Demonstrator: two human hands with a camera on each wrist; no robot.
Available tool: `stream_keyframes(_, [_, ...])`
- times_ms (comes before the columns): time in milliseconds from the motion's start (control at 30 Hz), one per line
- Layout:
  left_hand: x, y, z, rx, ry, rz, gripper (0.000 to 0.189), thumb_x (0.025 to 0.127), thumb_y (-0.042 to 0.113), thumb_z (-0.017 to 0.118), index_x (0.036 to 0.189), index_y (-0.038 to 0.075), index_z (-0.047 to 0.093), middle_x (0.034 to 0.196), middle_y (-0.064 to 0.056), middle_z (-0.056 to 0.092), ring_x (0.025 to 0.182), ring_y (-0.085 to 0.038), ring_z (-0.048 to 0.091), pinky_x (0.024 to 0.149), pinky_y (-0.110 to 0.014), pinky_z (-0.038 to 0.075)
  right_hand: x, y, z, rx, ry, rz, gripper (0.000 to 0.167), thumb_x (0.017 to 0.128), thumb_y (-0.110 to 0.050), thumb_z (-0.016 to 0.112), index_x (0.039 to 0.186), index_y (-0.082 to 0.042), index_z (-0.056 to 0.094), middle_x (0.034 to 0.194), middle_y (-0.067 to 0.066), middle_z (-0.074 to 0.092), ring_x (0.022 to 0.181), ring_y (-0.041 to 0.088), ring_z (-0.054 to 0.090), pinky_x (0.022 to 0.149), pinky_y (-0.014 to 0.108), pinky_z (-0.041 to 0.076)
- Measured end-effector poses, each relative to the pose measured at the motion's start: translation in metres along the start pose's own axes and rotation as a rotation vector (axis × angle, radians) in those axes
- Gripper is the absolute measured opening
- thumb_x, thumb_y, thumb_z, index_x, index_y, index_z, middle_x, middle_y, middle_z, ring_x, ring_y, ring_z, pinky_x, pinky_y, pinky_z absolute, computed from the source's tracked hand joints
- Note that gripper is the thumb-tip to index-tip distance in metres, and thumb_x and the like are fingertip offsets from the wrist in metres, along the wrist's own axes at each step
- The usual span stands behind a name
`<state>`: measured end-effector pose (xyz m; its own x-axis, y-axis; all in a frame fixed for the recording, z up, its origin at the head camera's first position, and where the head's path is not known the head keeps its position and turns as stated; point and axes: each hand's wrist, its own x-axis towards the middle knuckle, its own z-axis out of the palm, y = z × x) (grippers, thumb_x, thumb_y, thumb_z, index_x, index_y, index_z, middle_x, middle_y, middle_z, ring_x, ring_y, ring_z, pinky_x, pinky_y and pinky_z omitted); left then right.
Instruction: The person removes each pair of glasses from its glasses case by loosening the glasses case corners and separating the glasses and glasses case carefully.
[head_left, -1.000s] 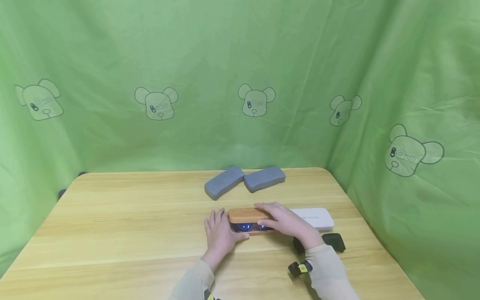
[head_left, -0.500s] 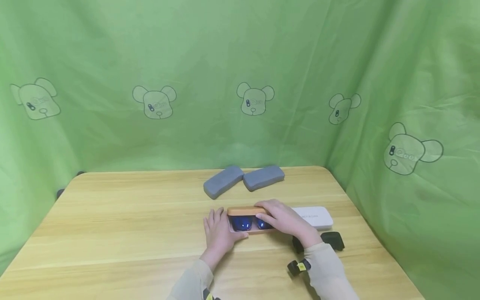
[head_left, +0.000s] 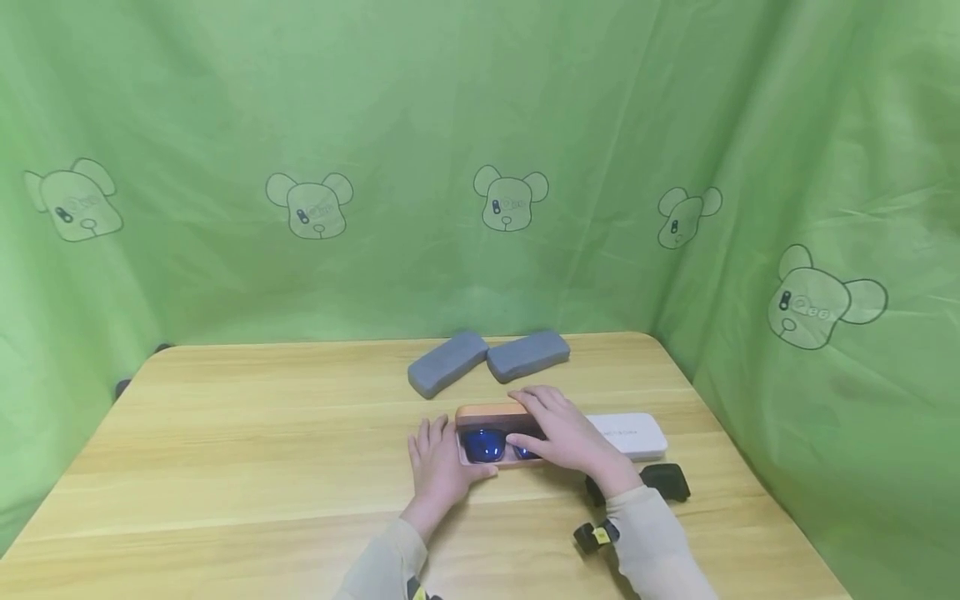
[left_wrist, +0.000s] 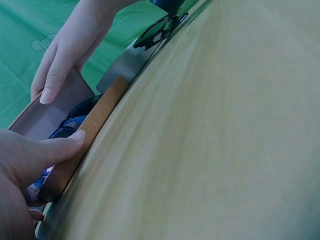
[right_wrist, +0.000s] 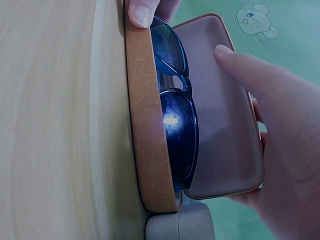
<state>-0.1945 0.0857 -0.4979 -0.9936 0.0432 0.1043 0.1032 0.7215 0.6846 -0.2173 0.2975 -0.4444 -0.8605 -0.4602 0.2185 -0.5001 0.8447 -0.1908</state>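
Observation:
An orange-brown glasses case [head_left: 516, 466] lies on the table with its lid [head_left: 483, 409] raised. Inside sit sunglasses with blue mirrored lenses [head_left: 484, 445]; the right wrist view shows both lenses of the sunglasses [right_wrist: 180, 135]. At the case's left end, my left hand [head_left: 438, 468] holds the base, thumb on the front wall and fingers behind the corner. My right hand [head_left: 572, 437] grips the lid, its thumb on the pale inner side [right_wrist: 220, 115] and its fingers behind. It hides the case's right end from the head view.
A white case [head_left: 641, 435] adjoins on the right, partly behind my right hand. Dark glasses [head_left: 666, 482] lie nearer the front. Two grey cases, one angled [head_left: 448, 365] and one flatter [head_left: 528, 357], lie farther back. Green curtains [head_left: 405, 275] surround the wooden table [head_left: 247, 467].
My right hand has lifted the case's lid up and back, so the opening is wider and more of the blue sunglasses shows. The left hand has stayed in place.

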Motion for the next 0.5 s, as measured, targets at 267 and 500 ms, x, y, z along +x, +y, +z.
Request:
stream_keyframes(267, [-0.0003, 0.0000, 0.0009, 0.006, -0.007, 0.001, 0.099, 0.060, 0.048, 0.088, 0.137, -0.001, 0.049, 0.149, -0.020, 0.041, 0.145, -0.045, 0.023, 0.120, -0.064, 0.009, -0.0002, 0.0018, 0.0004, -0.006, 0.004, 0.008, 0.090, 0.086, -0.059, 0.062, 0.156, -0.020, 0.021, 0.163, 0.015, 0.016, 0.150, 0.038, 0.016, 0.119, 0.060, 0.020])
stream_keyframes(500, [-0.0001, -0.0002, 0.0007, 0.004, -0.009, -0.001, 0.099, 0.060, 0.048, 0.088, 0.137, -0.001, 0.049, 0.150, -0.020, 0.041, 0.145, -0.045, 0.022, 0.120, -0.064, 0.008, -0.0008, 0.0017, -0.0018, -0.009, -0.004, 0.022, 0.091, 0.086, -0.060, 0.061, 0.157, -0.020, 0.019, 0.165, 0.012, 0.011, 0.151, 0.036, 0.012, 0.121, 0.058, 0.017])
